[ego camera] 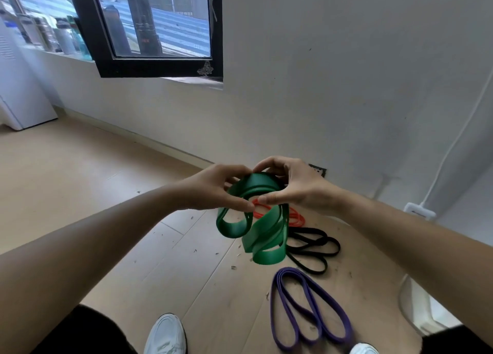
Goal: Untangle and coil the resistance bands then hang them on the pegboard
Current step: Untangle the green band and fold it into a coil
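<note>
A wide green resistance band [262, 233] hangs in several loose loops in the air above the floor. My left hand [213, 188] pinches its top left side, and my right hand [296, 185] pinches its top right side; both grip the band. On the wooden floor below lie a thin red band [297, 217], partly hidden behind the green one, a black band [317, 247] in folded loops, and a purple band [309, 311] folded into loops nearest to me. No pegboard is in view.
A white wall [333, 73] stands close ahead with a black-framed window [149, 65] at the upper left. A white cable and power strip [420, 211] sit at the right. My white shoes [165, 335] show at the bottom. A white chair part [418, 305] is at lower right.
</note>
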{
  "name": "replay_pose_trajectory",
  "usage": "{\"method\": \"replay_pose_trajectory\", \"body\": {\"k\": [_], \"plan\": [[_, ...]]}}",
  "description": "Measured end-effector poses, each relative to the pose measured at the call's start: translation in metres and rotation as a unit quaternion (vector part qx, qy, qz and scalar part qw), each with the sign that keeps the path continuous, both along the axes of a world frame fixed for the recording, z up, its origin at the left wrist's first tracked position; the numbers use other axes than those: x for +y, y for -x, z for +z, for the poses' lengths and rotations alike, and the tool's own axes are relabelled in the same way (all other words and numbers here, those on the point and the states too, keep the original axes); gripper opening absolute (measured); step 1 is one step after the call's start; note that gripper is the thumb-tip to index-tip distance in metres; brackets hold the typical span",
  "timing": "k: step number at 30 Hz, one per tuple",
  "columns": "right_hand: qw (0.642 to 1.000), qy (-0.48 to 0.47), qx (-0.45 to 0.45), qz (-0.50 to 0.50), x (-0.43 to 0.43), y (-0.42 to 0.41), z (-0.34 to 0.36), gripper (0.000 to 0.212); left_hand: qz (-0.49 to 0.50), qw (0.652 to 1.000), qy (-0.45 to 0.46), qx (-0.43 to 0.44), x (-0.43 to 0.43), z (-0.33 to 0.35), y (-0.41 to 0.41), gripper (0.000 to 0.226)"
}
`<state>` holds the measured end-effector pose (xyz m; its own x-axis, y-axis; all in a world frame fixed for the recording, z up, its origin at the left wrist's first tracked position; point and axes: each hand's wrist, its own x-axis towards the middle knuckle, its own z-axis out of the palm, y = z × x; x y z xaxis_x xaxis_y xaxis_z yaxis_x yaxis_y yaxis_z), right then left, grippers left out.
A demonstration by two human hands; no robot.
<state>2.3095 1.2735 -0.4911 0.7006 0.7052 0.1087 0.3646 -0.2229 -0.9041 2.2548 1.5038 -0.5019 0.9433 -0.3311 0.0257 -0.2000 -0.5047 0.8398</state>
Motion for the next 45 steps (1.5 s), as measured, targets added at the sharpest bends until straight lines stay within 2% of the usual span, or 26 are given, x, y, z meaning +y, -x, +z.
{"method": "replay_pose_trajectory", "body": {"k": [3, 8, 13, 19, 22, 25, 31, 39, 42, 45], "plan": [[0.999, 0.019, -0.027, 0.006, 0.004, 0.003, 0.001, 0.056, 0.001, 0.999, -0.014, -0.034, -0.008, -0.002, -0.002, 0.050], [0.998, 0.054, 0.001, 0.006, 0.003, 0.003, -0.004, 0.056, -0.002, 1.000, 0.025, -0.004, -0.003, 0.010, -0.003, 0.040], [0.997, 0.063, 0.037, 0.031, 0.002, 0.009, -0.015, 0.027, -0.007, 0.999, 0.042, 0.008, 0.000, 0.012, 0.002, 0.043], [0.997, 0.078, 0.010, 0.024, 0.001, 0.005, -0.014, 0.042, 0.000, 1.000, 0.019, 0.021, 0.010, 0.013, 0.002, 0.054], [0.996, 0.084, -0.026, 0.019, 0.003, 0.002, -0.010, 0.038, 0.002, 1.000, 0.004, 0.027, 0.012, 0.014, 0.002, 0.035], [0.996, 0.082, -0.022, 0.026, 0.006, 0.002, -0.005, 0.037, -0.005, 0.999, -0.007, 0.031, 0.009, 0.013, 0.003, 0.020], [0.992, 0.111, -0.017, 0.053, 0.012, 0.007, -0.001, 0.054, -0.006, 0.996, -0.085, 0.015, -0.004, 0.011, 0.002, 0.026], [0.995, 0.089, -0.022, 0.038, 0.000, 0.001, -0.021, 0.036, 0.019, 1.000, -0.017, -0.015, -0.005, 0.019, 0.003, 0.025], [0.995, 0.094, -0.005, 0.020, -0.004, -0.001, -0.020, 0.039, 0.015, 1.000, -0.019, -0.015, 0.001, 0.019, 0.004, 0.041], [0.990, 0.128, -0.065, 0.013, -0.006, -0.004, -0.008, 0.040, 0.023, 0.999, -0.025, -0.006, 0.009, 0.019, 0.003, 0.050]]}}
